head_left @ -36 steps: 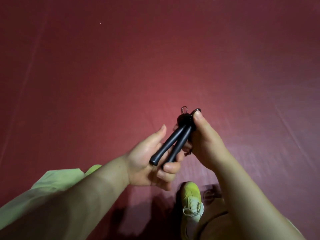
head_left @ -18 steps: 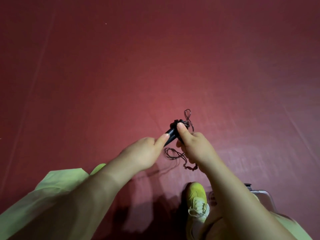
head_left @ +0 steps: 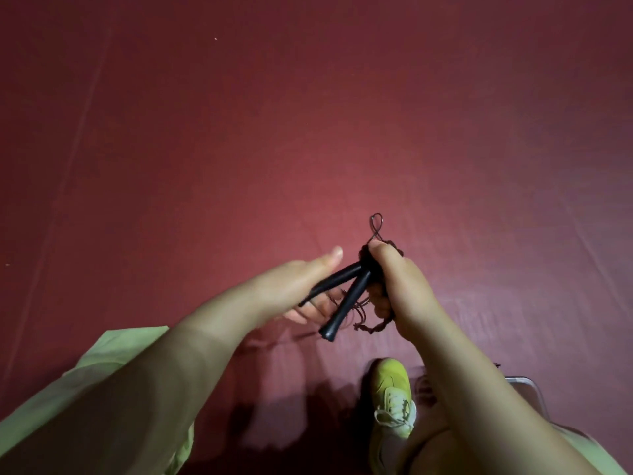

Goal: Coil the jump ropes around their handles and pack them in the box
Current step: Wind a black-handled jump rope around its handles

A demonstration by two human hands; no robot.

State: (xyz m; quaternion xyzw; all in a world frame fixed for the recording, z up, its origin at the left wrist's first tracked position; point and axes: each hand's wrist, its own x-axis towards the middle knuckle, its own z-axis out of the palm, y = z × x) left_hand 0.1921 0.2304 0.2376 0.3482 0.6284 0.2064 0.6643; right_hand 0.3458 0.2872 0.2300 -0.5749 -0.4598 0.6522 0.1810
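Note:
Two black jump rope handles (head_left: 346, 296) spread in a V above the red floor, joined at their top ends. My right hand (head_left: 399, 286) grips those top ends, thumb on top. A thin dark cord (head_left: 376, 225) loops up above the thumb, and a knotted end of it (head_left: 371, 328) dangles below the hand. My left hand (head_left: 301, 286) has its thumb and fingers around the left handle, with the thumb stretched out. No box can be made out.
A red mat floor (head_left: 308, 132) fills the view. A yellow-green shoe (head_left: 392, 395) stands at the bottom centre. A grey metal frame (head_left: 529, 383) pokes out beside my right forearm. Green sleeves cover both upper arms.
The handles were bunched together half a second ago; now they spread apart into a V. My left hand has shifted onto the left handle. The cord loop still stands above my right thumb.

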